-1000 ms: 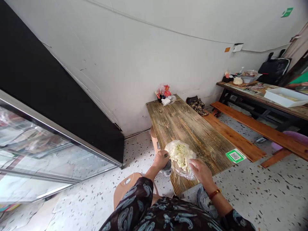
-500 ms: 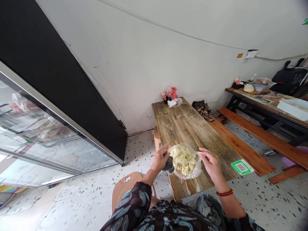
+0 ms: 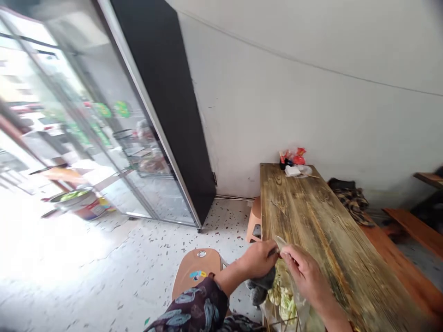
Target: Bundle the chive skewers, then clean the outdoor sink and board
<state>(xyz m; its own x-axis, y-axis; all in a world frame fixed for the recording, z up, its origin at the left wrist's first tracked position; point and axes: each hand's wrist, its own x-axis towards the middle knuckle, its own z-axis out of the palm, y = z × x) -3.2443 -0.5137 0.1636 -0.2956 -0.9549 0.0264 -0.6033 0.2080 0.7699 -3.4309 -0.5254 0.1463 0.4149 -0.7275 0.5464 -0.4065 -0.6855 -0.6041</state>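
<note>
Pinching plastic bag [image 3: 302, 306], hands [image 3: 304, 269] together, vegetables [image 3: 287, 302] inside

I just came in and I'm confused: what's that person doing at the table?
The person's left hand and right hand are close together, pinching the top of a thin plastic bag. Pale green leafy pieces and thin sticks show below the hands, at the near end of the wooden table.
</note>
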